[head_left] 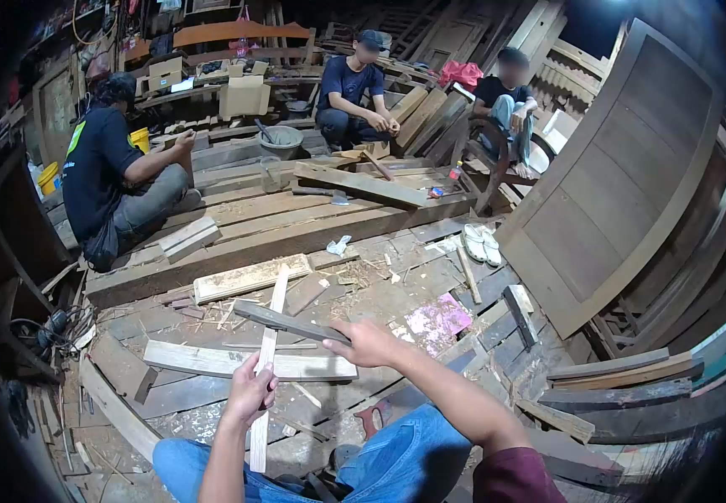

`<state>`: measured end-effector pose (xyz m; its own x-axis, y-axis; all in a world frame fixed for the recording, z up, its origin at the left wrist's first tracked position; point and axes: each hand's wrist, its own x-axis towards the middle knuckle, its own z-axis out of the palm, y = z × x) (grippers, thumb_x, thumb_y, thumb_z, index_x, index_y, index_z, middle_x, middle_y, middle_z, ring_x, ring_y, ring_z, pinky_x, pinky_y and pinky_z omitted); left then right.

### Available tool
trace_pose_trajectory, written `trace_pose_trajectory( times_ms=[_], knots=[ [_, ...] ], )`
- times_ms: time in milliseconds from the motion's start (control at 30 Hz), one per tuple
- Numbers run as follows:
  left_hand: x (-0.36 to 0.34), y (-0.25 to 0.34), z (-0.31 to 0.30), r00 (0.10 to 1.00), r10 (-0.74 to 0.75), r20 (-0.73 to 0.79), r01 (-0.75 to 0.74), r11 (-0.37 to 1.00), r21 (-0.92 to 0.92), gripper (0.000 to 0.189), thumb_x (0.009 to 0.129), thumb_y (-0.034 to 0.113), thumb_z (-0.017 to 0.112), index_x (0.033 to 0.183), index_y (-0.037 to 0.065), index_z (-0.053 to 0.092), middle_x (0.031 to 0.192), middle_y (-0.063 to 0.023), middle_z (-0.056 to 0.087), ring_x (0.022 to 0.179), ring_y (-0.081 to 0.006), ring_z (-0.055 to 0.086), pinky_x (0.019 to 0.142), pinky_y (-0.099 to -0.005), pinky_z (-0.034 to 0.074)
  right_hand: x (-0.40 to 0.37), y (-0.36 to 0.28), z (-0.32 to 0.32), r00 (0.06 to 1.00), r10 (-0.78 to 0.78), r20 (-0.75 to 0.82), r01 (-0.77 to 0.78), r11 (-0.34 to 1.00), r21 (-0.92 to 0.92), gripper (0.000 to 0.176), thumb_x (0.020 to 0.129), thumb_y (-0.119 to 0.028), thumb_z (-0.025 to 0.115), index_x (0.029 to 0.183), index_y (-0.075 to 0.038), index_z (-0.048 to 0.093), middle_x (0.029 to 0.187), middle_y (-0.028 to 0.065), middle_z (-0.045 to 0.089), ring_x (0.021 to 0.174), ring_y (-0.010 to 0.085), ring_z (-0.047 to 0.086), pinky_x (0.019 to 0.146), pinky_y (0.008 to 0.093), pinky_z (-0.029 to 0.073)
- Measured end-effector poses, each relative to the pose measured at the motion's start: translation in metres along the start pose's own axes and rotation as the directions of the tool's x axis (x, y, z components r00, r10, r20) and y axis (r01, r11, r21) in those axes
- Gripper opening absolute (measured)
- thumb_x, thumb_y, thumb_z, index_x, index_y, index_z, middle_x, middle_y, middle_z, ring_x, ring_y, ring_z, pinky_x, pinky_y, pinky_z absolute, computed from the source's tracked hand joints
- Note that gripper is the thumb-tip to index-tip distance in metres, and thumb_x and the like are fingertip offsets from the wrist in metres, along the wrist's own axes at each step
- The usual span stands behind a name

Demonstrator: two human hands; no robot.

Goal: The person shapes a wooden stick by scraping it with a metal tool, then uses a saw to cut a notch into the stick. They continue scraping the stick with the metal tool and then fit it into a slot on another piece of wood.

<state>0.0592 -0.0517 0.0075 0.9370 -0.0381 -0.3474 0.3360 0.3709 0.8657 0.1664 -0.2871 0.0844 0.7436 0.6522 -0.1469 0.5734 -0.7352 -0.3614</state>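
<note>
My left hand (251, 390) is closed around a pale, narrow wooden strip (260, 440), which points up and away from my lap. In my right hand (363, 344) is one end of a dark, flat wooden-looking bar (291, 324), held nearly level. The bar's middle crosses over the strip, above my left hand. Beneath both lies a light plank (195, 358) on the floor. A handsaw with a reddish handle (369, 422) lies beside my leg, its blade partly hidden.
Thick timber beams (296, 243) stretch across the floor ahead. Three people sit beyond: one person (107, 168) at left, two at the back. A large panelled door (614, 184) leans at right. White shoes (482, 245), wood offcuts and shavings lie about.
</note>
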Motion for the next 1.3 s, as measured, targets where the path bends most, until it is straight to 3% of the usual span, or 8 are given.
trace_pose_trajectory(
  times_ms=[100, 333, 567, 733, 1033, 1067, 1233, 1300],
  knots=[
    [0.002, -0.001, 0.0, 1.0, 0.008, 0.002, -0.008, 0.999, -0.038, 0.026, 0.099, 0.012, 0.05, 0.124, 0.005, 0.048, 0.064, 0.0, 0.048, 0.041, -0.0063, 0.036, 0.036, -0.0221, 0.028, 0.003, 0.01, 0.014, 0.981, -0.14, -0.137, 0.15, 0.986, 0.069, 0.051, 0.093, -0.04, 0.052, 0.138, -0.017, 0.044, 0.085, 0.0233, 0.067, 0.08, 0.0412, 0.065, 0.076, 0.051, 0.051],
    [0.003, 0.001, 0.002, 1.0, 0.026, 0.011, -0.026, 1.0, -0.005, 0.024, 0.098, 0.012, 0.05, 0.122, 0.006, 0.048, 0.064, 0.0004, 0.047, 0.042, -0.006, 0.037, 0.036, -0.0217, 0.028, 0.006, 0.01, 0.003, 0.97, 0.168, -0.175, -0.183, 0.981, -0.071, 0.055, 0.091, -0.033, 0.056, 0.143, -0.023, 0.039, 0.081, 0.0215, 0.066, 0.077, 0.0399, 0.065, 0.071, 0.0509, 0.052],
    [0.009, -0.004, -0.001, 1.0, 0.021, -0.012, -0.021, 1.0, 0.019, 0.027, 0.097, 0.01, 0.053, 0.123, 0.006, 0.049, 0.067, 0.0007, 0.048, 0.044, -0.0055, 0.037, 0.038, -0.0214, 0.03, 0.002, 0.007, 0.007, 0.998, -0.055, -0.03, 0.055, 0.998, 0.004, 0.056, 0.092, -0.031, 0.057, 0.143, -0.02, 0.038, 0.09, 0.0252, 0.066, 0.083, 0.0425, 0.064, 0.079, 0.0498, 0.051],
    [0.014, -0.014, -0.006, 0.996, 0.077, 0.04, -0.08, 0.992, 0.095, 0.045, 0.096, 0.007, 0.053, 0.14, 0.008, 0.04, 0.073, -0.0006, 0.051, 0.049, -0.0068, 0.042, 0.043, -0.0225, 0.036, 0.007, 0.021, 0.016, 0.999, 0.03, -0.013, -0.03, 0.998, 0.063, 0.056, 0.091, -0.034, 0.057, 0.135, -0.002, 0.045, 0.106, 0.0261, 0.065, 0.099, 0.0429, 0.062, 0.087, 0.0497, 0.049],
    [0.014, -0.017, -0.002, 0.993, -0.04, 0.107, 0.031, 0.996, 0.089, 0.056, 0.101, 0.019, 0.047, 0.152, 0.017, 0.023, 0.075, -0.0013, 0.049, 0.052, -0.0084, 0.044, 0.045, -0.0238, 0.04, 0.004, 0.021, 0.014, 0.995, 0.093, 0.018, -0.094, 0.996, 0.013, 0.045, 0.091, -0.038, 0.056, 0.121, -0.004, 0.056, 0.091, 0.0243, 0.066, 0.089, 0.0428, 0.063, 0.081, 0.0504, 0.049],
    [0.015, -0.017, 0.0, 0.996, -0.011, 0.092, 0.002, 0.996, 0.093, 0.044, 0.101, 0.022, 0.048, 0.142, 0.01, 0.038, 0.072, -0.0018, 0.052, 0.049, -0.0081, 0.044, 0.042, -0.0235, 0.038, 0.006, 0.023, 0.016, 0.994, 0.1, 0.039, -0.1, 0.995, -0.009, 0.045, 0.091, -0.038, 0.057, 0.121, -0.004, 0.056, 0.091, 0.0245, 0.066, 0.088, 0.0429, 0.063, 0.081, 0.0503, 0.049],
    [0.018, -0.03, 0.0, 0.998, 0.057, -0.039, -0.05, 0.986, 0.159, 0.02, 0.098, 0.023, 0.055, 0.104, 0.006, 0.048, 0.069, -0.0033, 0.059, 0.042, -0.0075, 0.044, 0.038, -0.0229, 0.034, 0.007, 0.036, 0.032, 0.999, -0.029, -0.043, 0.03, 0.999, 0.012, 0.042, 0.09, -0.037, 0.059, 0.117, -0.004, 0.059, 0.091, 0.0243, 0.066, 0.087, 0.043, 0.063, 0.078, 0.0495, 0.05],
    [0.012, -0.019, 0.003, 1.0, -0.003, -0.009, 0.005, 0.982, 0.191, 0.024, 0.096, 0.017, 0.056, 0.115, 0.005, 0.048, 0.072, -0.0033, 0.06, 0.045, -0.0071, 0.045, 0.04, -0.0226, 0.037, 0.007, 0.031, 0.028, 0.999, 0.027, -0.019, -0.027, 1.0, 0.003, 0.041, 0.09, -0.037, 0.058, 0.116, -0.005, 0.06, 0.092, 0.0237, 0.066, 0.088, 0.0426, 0.063, 0.079, 0.0492, 0.05]
  ],
)
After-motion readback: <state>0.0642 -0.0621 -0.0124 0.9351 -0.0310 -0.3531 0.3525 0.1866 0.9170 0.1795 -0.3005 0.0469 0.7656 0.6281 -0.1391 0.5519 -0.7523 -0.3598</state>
